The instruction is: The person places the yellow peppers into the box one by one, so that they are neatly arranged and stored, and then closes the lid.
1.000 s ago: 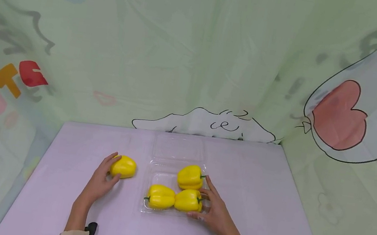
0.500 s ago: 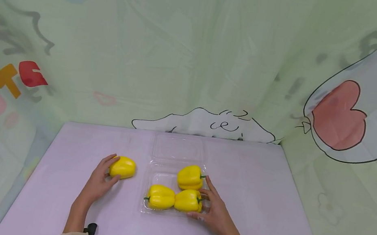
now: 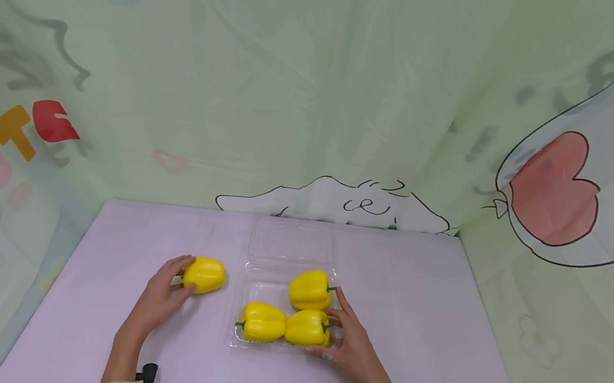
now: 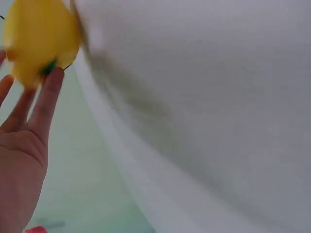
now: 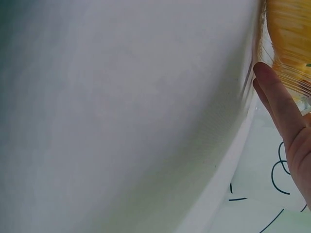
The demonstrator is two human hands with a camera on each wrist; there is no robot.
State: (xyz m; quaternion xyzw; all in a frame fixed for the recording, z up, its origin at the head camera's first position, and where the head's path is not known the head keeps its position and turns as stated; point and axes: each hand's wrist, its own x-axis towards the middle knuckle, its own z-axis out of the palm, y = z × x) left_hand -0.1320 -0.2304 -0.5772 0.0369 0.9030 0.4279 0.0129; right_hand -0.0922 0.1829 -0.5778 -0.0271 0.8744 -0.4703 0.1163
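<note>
In the head view my left hand [image 3: 164, 293] grips a yellow bell pepper [image 3: 206, 276], thumb on its near side and fingers at its stem end. The left wrist view shows this bell pepper [image 4: 41, 39] at the fingertips, its green stem towards the hand. A clear plastic clamshell box [image 3: 261, 291] lies with its lid [image 3: 291, 243] folded back. Inside sit three more yellow bell peppers: one at back right [image 3: 309, 290], one at front right [image 3: 307, 327], one at front left [image 3: 263, 322]. My right hand [image 3: 349, 345] rests against the box's right side, fingers [image 5: 279, 102] fairly straight along its wall.
The box's back left part holds no pepper. Pale lilac cloth covers the table [image 3: 420, 316]. A printed pale green curtain [image 3: 239, 87] hangs behind and along both sides. Dark wrist mounts [image 3: 148, 375] show below the hands.
My left hand has shifted the gripped bell pepper slightly to the right, towards the box. The right hand, the box and the three peppers in it stay in place.
</note>
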